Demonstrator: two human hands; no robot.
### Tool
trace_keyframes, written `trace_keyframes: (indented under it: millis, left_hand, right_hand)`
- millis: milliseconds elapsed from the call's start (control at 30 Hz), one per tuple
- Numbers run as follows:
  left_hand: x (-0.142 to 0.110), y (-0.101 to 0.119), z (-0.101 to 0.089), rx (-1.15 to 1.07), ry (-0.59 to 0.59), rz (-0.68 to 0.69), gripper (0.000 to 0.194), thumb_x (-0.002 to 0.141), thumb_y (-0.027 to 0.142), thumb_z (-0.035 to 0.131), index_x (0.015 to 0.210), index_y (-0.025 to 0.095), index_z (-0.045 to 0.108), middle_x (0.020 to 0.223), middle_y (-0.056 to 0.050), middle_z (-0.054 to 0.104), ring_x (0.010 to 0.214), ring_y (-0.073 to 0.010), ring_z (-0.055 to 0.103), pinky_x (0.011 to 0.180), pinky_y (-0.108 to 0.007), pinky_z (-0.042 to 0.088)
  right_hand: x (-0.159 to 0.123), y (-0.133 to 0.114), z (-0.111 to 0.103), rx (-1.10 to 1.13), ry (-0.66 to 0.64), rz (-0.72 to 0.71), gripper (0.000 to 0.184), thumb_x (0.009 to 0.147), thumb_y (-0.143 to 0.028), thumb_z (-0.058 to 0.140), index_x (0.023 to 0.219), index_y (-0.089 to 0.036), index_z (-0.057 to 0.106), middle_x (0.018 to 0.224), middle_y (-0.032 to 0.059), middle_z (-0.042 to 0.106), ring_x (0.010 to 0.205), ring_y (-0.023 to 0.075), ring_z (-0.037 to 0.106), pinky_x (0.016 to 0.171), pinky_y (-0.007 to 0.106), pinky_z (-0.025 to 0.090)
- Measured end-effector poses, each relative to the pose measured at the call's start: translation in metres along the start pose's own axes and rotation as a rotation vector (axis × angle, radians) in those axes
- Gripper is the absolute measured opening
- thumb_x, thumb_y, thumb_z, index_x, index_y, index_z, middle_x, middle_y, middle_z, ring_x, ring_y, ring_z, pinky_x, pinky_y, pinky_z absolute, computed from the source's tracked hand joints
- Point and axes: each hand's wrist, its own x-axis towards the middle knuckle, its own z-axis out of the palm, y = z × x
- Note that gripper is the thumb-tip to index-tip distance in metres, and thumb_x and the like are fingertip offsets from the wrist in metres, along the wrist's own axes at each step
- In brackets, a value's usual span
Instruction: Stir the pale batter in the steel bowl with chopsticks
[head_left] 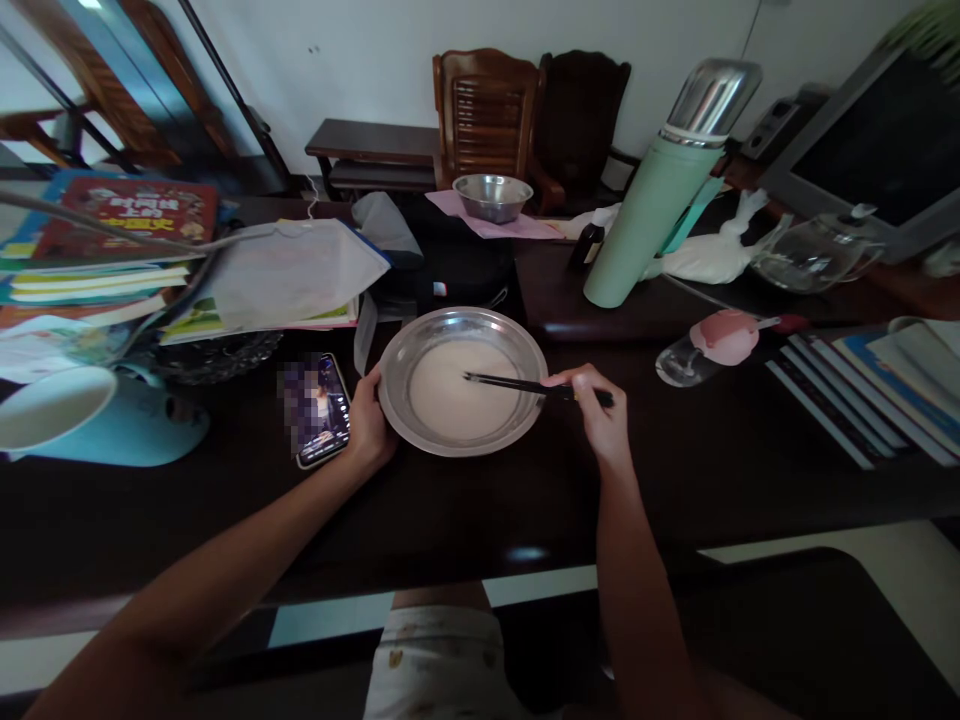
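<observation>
A wide metal bowl stands on the dark table in front of me, holding a pale, milky mixture. My left hand grips the bowl's left rim, its fingertips partly hidden against the side. In my right hand is a pair of black chopsticks, with the fingers closed round their thick ends. The chopstick tips reach over the right rim and meet the pale mixture near the bowl's middle. Just left of my left hand lies a phone with its screen lit.
At left are a light blue mug and a stack of books. Behind the bowl sit a black bag and a smaller metal bowl. A green thermos, glass teapot, pink-topped cup and more books stand at right.
</observation>
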Motion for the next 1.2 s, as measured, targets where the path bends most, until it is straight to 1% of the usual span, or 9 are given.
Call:
trace_keyframes:
  millis: [100,167,300,433,567,767,900,1000,1200]
  left_hand:
    - [0.0,0.001,0.0,-0.003,0.001,-0.017,0.011,0.078,0.033,0.073,0.08,0.023,0.078,0.078,-0.004,0.082,0.11,-0.0323,0.082,0.089,-0.034,0.071]
    - [0.0,0.001,0.001,-0.013,0.001,-0.018,0.01,0.077,0.032,0.073,0.078,0.023,0.077,0.079,-0.004,0.082,0.111,-0.0328,0.082,0.088,-0.034,0.071]
    - [0.0,0.001,0.002,-0.023,-0.006,-0.024,0.011,0.076,0.033,0.075,0.081,0.023,0.077,0.081,-0.004,0.084,0.111,-0.0324,0.082,0.089,-0.035,0.071]
    - [-0.001,0.002,0.003,-0.017,-0.01,-0.026,0.015,0.076,0.034,0.076,0.086,0.022,0.08,0.085,-0.004,0.085,0.11,-0.0328,0.082,0.089,-0.037,0.072]
    - [-0.002,0.004,0.004,-0.002,0.023,-0.042,0.013,0.08,0.034,0.074,0.085,0.023,0.081,0.084,-0.005,0.085,0.112,-0.035,0.082,0.088,-0.039,0.073]
    - [-0.004,0.005,0.004,-0.007,0.03,-0.037,0.009,0.081,0.031,0.071,0.08,0.025,0.077,0.082,-0.004,0.084,0.116,-0.035,0.082,0.091,-0.039,0.073]
    - [-0.004,0.005,0.005,-0.012,-0.01,-0.042,0.013,0.076,0.033,0.074,0.084,0.024,0.08,0.085,-0.005,0.085,0.118,-0.0358,0.082,0.091,-0.038,0.073]
    - [-0.005,0.006,0.004,-0.015,-0.016,-0.031,0.015,0.072,0.035,0.076,0.082,0.023,0.079,0.086,-0.005,0.086,0.118,-0.0363,0.081,0.092,-0.037,0.073]
    - [-0.002,0.002,0.001,0.004,0.003,-0.023,0.017,0.073,0.038,0.078,0.082,0.024,0.077,0.08,-0.004,0.083,0.114,-0.0361,0.082,0.094,-0.039,0.071]
  right_hand:
    - [0.0,-0.001,-0.002,0.107,0.073,0.016,0.054,0.107,-0.071,0.063,0.081,-0.029,0.085,0.072,0.0024,0.081,0.074,0.024,0.076,0.08,0.041,0.062]
    - [0.0,-0.002,-0.001,0.127,-0.01,0.007,0.054,0.107,-0.07,0.063,0.08,-0.029,0.086,0.072,0.0026,0.081,0.074,0.0239,0.076,0.08,0.041,0.062]
    - [0.001,-0.003,0.002,0.043,-0.176,-0.028,0.05,0.105,-0.072,0.066,0.088,-0.032,0.091,0.091,0.0046,0.088,0.09,0.0262,0.079,0.088,0.044,0.062]
    - [0.001,0.001,-0.001,0.005,-0.059,-0.018,0.047,0.105,-0.07,0.068,0.091,-0.032,0.091,0.095,0.005,0.089,0.093,0.0262,0.079,0.09,0.044,0.06]
    - [-0.001,0.001,-0.004,0.124,0.083,0.026,0.05,0.107,-0.069,0.065,0.084,-0.03,0.088,0.077,0.0036,0.084,0.078,0.0245,0.077,0.081,0.041,0.061]
    - [0.001,-0.002,0.001,0.004,-0.171,-0.034,0.049,0.105,-0.072,0.066,0.09,-0.031,0.09,0.094,0.0059,0.088,0.09,0.0261,0.079,0.087,0.044,0.062]
    - [-0.001,-0.001,-0.005,-0.024,-0.024,-0.021,0.05,0.107,-0.069,0.063,0.088,-0.03,0.088,0.092,0.0063,0.088,0.09,0.0269,0.079,0.09,0.046,0.062]
    - [-0.002,-0.002,-0.008,0.042,0.045,0.023,0.057,0.109,-0.069,0.058,0.08,-0.029,0.085,0.081,0.0072,0.084,0.08,0.0263,0.076,0.084,0.045,0.062]
    - [0.001,-0.004,-0.001,0.017,-0.198,-0.008,0.051,0.103,-0.075,0.066,0.089,-0.031,0.09,0.093,0.0064,0.088,0.09,0.027,0.078,0.088,0.045,0.062]
